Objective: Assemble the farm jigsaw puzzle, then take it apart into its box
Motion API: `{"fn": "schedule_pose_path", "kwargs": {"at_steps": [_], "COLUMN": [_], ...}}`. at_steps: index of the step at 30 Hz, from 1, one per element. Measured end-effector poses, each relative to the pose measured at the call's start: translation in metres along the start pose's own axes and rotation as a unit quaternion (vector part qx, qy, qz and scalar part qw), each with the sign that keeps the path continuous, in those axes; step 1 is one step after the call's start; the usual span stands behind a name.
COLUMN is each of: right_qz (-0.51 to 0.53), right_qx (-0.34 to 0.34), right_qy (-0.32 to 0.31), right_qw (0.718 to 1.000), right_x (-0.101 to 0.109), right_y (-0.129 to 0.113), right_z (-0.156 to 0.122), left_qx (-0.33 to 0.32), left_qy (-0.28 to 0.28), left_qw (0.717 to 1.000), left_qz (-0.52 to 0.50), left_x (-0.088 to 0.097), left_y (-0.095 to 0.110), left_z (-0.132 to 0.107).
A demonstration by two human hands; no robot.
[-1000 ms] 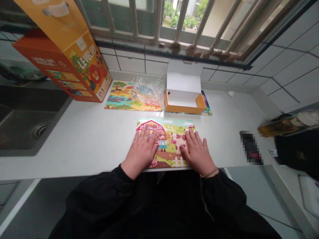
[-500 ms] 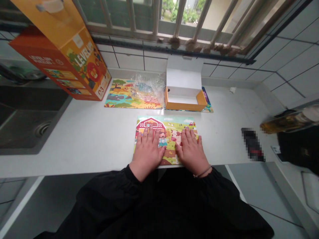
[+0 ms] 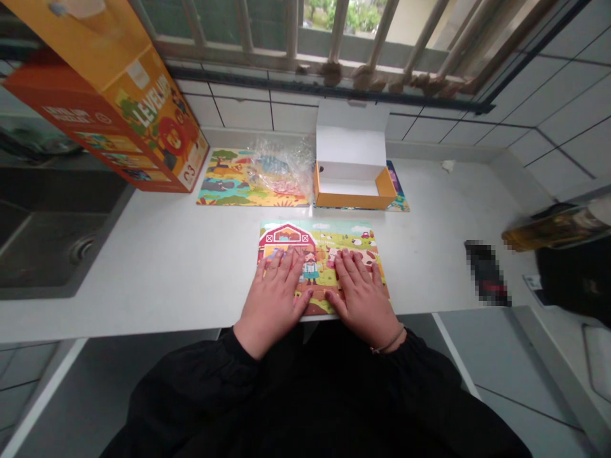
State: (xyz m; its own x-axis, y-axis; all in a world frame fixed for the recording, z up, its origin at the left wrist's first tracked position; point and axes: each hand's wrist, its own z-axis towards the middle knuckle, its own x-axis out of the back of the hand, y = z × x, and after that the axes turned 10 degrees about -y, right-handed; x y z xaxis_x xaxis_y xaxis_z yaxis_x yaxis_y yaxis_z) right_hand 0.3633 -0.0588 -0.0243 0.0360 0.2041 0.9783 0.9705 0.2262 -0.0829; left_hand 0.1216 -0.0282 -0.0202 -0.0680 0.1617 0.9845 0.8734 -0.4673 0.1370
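Observation:
A farm-scene jigsaw puzzle [image 3: 321, 240] lies flat at the counter's front edge, showing a red barn, a farmer and a cow. My left hand [image 3: 274, 299] rests palm down on its left part, over the lower barn, with the fingers stretched out. On the right part, across the cow, my right hand [image 3: 361, 296] lies flat too, its fingers extended. Neither hand holds anything. The palms and fingers hide the lower left and lower right of the picture.
Behind lie an animal puzzle [image 3: 219, 191] under crumpled clear plastic [image 3: 281, 168] and an open orange box [image 3: 353, 201] atop another puzzle [image 3: 400, 200]. A tall puzzle box [image 3: 157, 127] stands beside the sink [image 3: 42, 254]. Rightward are a blurred dark object [image 3: 487, 273] and a bottle [image 3: 548, 229].
Both hands have slid down the puzzle toward me, uncovering more of the barn and the cow. They remain flat on it. The view has shifted slightly.

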Motion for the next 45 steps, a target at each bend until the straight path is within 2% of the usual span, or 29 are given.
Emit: {"fn": "schedule_pose_path", "kwargs": {"at_steps": [11, 17, 25, 30, 45], "right_qz": [0.019, 0.025, 0.035, 0.039, 0.056], "right_qx": [0.005, 0.014, 0.021, 0.013, 0.020], "right_qy": [0.031, 0.019, 0.013, 0.022, 0.062], "right_qw": [0.999, 0.999, 0.999, 0.999, 0.996], "right_x": [-0.003, -0.002, 0.002, 0.003, 0.003], "right_y": [-0.009, -0.015, -0.027, -0.032, -0.031], "right_z": [-0.001, 0.007, 0.036, 0.044, 0.040], "left_qx": [0.005, 0.002, 0.008, -0.004, -0.002], "left_qy": [-0.001, -0.001, 0.022, 0.035, 0.058], "left_qw": [1.000, 1.000, 0.999, 0.999, 0.998], "left_qz": [0.011, 0.020, 0.036, 0.031, 0.028], "left_x": [0.004, 0.003, 0.006, 0.006, 0.004], "left_y": [-0.002, -0.008, -0.033, -0.046, -0.042], "left_z": [-0.007, -0.006, 0.002, 0.007, 0.004]}}
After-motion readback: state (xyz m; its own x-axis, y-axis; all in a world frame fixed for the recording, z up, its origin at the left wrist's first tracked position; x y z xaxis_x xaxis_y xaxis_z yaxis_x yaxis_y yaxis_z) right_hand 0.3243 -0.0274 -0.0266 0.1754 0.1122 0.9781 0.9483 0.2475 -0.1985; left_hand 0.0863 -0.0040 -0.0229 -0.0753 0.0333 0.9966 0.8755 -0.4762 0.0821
